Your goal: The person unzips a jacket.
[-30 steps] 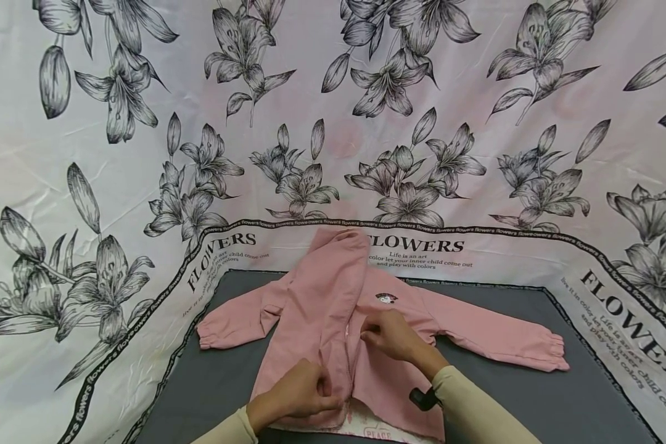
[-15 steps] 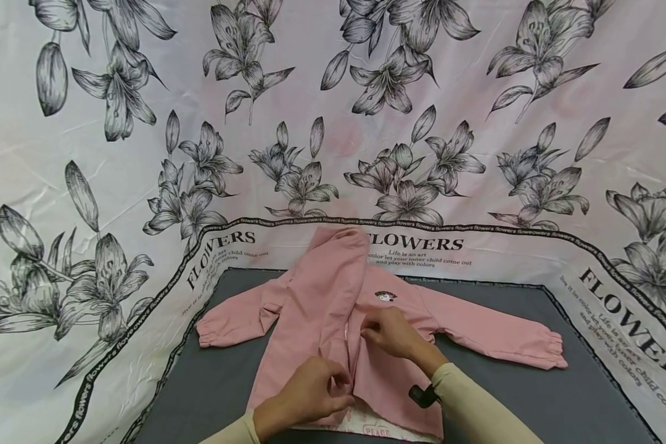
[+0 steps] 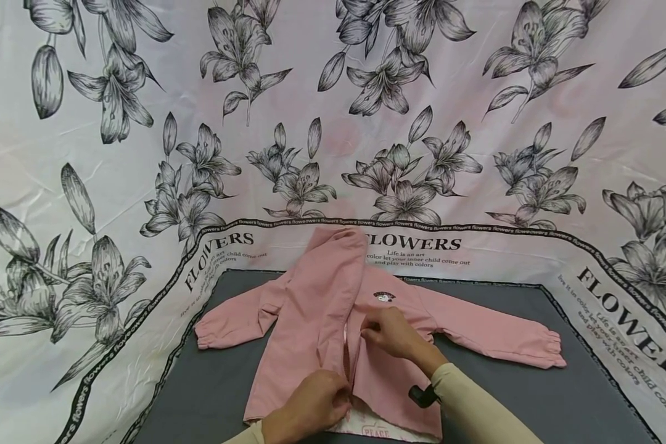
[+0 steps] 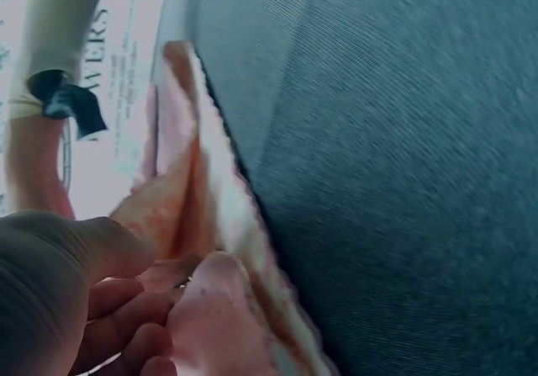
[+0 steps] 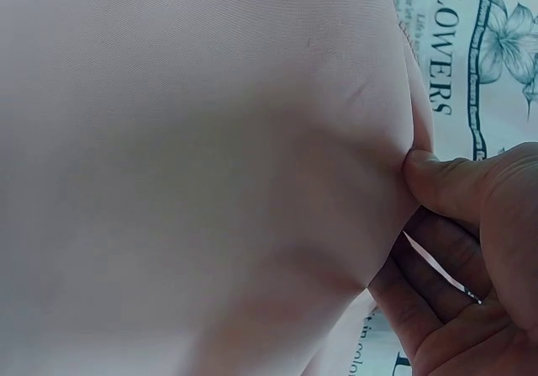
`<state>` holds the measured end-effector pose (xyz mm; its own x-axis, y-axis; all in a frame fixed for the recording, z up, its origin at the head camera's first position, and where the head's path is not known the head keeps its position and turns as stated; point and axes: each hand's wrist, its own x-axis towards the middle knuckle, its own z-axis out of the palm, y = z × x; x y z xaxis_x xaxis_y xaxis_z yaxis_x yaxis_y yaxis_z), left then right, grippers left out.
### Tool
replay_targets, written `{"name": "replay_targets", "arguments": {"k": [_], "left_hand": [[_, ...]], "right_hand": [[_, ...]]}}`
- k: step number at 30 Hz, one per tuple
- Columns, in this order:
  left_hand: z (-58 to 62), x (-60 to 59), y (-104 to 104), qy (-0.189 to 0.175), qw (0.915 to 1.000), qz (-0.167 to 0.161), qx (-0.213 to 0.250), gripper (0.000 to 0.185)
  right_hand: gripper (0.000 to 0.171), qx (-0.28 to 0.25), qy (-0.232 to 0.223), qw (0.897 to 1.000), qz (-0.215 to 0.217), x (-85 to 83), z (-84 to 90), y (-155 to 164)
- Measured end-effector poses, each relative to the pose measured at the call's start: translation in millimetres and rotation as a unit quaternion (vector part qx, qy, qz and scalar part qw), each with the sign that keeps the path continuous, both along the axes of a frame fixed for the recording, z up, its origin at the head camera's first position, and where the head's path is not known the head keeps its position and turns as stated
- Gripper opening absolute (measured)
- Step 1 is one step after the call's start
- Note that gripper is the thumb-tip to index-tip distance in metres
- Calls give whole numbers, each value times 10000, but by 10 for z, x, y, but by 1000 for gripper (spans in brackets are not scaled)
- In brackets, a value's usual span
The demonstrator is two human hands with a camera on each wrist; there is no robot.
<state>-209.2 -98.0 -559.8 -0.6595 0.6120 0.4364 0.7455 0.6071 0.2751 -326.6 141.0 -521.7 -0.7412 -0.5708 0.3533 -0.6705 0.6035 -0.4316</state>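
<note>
Zipper work | your left hand (image 3: pixel 311 404) slid lower toward frame bottom, pinching pink hooded jacket (image 3: pixel 311 308) hem edge | your right hand (image 3: pixel 391 333) unmoved at centre, pinching front placket | zipper bottom likely being lined up

We note the pink jacket (image 3: pixel 316 314) as soft matt woven cloth. The grey mat (image 3: pixel 533 401) looks finely ribbed, matt fabric. The flower-printed sheet (image 3: pixel 333 154) shows a slight satin sheen.
</note>
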Motion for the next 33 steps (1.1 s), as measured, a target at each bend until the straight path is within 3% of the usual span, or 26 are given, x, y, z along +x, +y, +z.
{"name": "replay_targets", "arguments": {"k": [4,9,15,20,24,28,30,33], "left_hand": [[-84,-11,12,183,9990,354,-178,21],[-219,-44,47,255,9955,774,-491,38],[-356,-87,145,394,9919,1076,-554,44],[-357,-99,237,296,9887,1308,-677,53],[-349,-76,246,191,9894,1161,-846,36],[-387,-59,233,820,9883,833,-980,34],[-400,-55,234,1347,9834,713,-985,22],[-408,-57,242,2032,9726,551,-985,29]], "right_hand": [[14,-4,18,10000,1,-1,-4,7],[14,17,-147,9998,-92,0,-16,23],[15,-36,-176,9998,-102,14,-35,22],[16,-56,-222,9997,-101,29,-52,20],[17,-63,-235,9996,-138,37,-46,11],[17,-36,-164,9998,-146,44,-41,13],[17,-30,-159,9997,-155,47,-48,15],[17,-30,-157,9997,-187,45,-72,18]]}}
